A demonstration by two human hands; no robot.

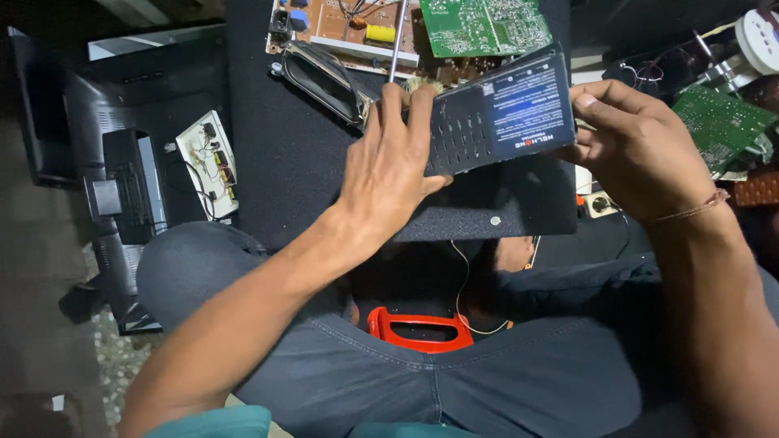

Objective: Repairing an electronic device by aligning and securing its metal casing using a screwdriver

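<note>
Dark mat (276,154) fills the upper middle, boards (479,24) at the top. Left hand (389,166) and right hand (641,150) each grip one end of a black panel (499,113), centre frame. Inspection step, I judge; turning it needs a firm hold.

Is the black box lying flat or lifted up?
Lifted up and tilted: both hands, left hand and right hand, hold the black rectangular plastic box.

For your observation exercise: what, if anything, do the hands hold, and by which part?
Both hold a dark flat casing: left hand at its left end, right hand at its right end.
</note>
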